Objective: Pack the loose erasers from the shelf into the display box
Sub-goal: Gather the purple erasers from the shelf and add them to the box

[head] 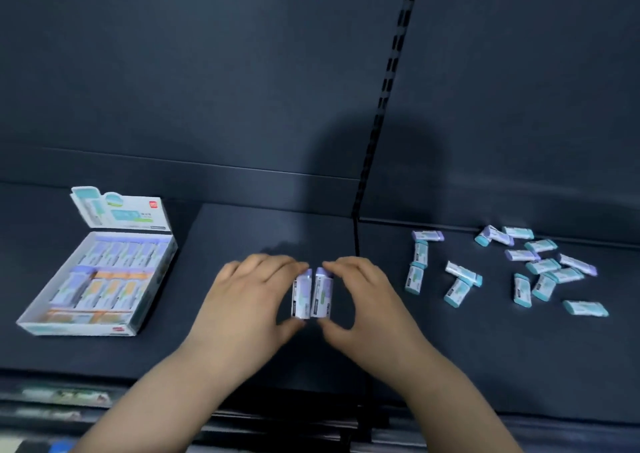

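Note:
Two purple-capped erasers stand side by side at the middle of the dark shelf. My left hand (252, 296) pinches the left eraser (300, 295) between fingers and thumb. My right hand (367, 300) pinches the right eraser (322, 295) the same way. The white display box (69, 328) lies open at the left, its lid flap raised, with rows of purple and orange erasers inside. Several loose teal and purple erasers (540, 269) lie scattered on the shelf at the right.
A slotted black upright (381, 106) splits the dark back panel and runs down to the shelf behind my hands. The shelf's front edge (242, 383) runs below my wrists, with blurred goods on a lower level at the bottom left.

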